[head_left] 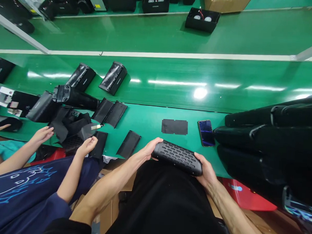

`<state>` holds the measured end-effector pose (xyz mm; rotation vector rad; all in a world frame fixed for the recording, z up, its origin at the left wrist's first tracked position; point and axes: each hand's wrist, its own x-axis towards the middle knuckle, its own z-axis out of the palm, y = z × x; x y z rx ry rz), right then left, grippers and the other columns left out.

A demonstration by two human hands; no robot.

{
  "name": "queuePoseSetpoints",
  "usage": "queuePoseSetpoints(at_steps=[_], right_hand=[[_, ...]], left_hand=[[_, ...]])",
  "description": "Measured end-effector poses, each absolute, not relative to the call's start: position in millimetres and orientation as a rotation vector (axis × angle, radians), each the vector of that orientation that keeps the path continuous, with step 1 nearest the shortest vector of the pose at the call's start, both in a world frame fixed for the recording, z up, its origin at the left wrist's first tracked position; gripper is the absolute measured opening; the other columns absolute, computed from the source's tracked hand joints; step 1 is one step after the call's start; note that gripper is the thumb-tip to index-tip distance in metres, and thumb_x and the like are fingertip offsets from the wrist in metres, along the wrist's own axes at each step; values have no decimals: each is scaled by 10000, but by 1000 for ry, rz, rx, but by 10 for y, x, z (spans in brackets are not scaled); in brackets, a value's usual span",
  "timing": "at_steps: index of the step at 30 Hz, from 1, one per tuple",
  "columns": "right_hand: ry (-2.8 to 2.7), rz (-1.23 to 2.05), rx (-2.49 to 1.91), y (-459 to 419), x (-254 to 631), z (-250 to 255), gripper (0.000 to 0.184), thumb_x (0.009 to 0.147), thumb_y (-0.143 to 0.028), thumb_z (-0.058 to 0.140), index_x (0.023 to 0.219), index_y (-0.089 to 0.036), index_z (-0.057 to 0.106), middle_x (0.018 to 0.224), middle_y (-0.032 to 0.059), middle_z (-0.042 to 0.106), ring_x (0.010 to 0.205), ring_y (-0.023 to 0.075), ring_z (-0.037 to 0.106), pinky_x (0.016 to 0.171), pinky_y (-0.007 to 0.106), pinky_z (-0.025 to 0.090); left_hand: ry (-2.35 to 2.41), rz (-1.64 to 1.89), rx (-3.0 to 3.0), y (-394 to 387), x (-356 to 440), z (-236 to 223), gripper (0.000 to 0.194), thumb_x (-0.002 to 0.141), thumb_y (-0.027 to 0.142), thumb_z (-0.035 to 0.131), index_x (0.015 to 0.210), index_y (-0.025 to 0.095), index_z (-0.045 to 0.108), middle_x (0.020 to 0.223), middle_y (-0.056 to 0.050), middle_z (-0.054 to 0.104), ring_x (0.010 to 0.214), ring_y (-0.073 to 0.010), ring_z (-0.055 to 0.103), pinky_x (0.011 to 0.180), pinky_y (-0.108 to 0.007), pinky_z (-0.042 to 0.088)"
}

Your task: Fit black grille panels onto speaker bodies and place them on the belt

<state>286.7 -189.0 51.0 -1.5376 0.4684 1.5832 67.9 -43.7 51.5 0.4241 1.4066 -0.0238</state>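
Snugly, left hand [151, 150] and right hand [206, 170], fingers curled, gripping one perforated black speaker casing [177, 157] at both ends; beyond the casing, one black foam pad [174, 126] and one phone [206, 133]; to its left, two black panels [129, 144]; to its right, a dark pile of casings [263, 142].

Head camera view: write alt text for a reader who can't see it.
The left hand and right hand hold a black perforated speaker casing over a green assembly bench. A phone lies nearby; a co-worker's hands work among black parts at left.
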Motion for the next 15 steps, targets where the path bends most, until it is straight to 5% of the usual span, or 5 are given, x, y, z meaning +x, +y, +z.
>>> queuePoseSetpoints(at_steps=[7, 15], right_hand=[[497, 1602, -1555, -1865, 2901, 502, 150, 822, -332, 753, 852, -197, 694, 675, 44, 794, 467, 217, 689, 479, 325, 587], [458, 1599, -1570, -1877, 2947, 529, 178, 802, -323, 786, 911, -209, 704, 774, 37, 820, 615, 242, 753, 641, 359, 652]], left_hand=[[1387, -64, 448, -448, 649, 484, 349, 888, 551, 608, 922, 204, 623, 615, -17, 622, 606, -170, 571, 593, -304, 526], [1289, 2, 488, -496, 561, 407, 487, 794, 628, 661, 1047, 213, 626, 836, -32, 669, 713, -190, 622, 588, -313, 568]])
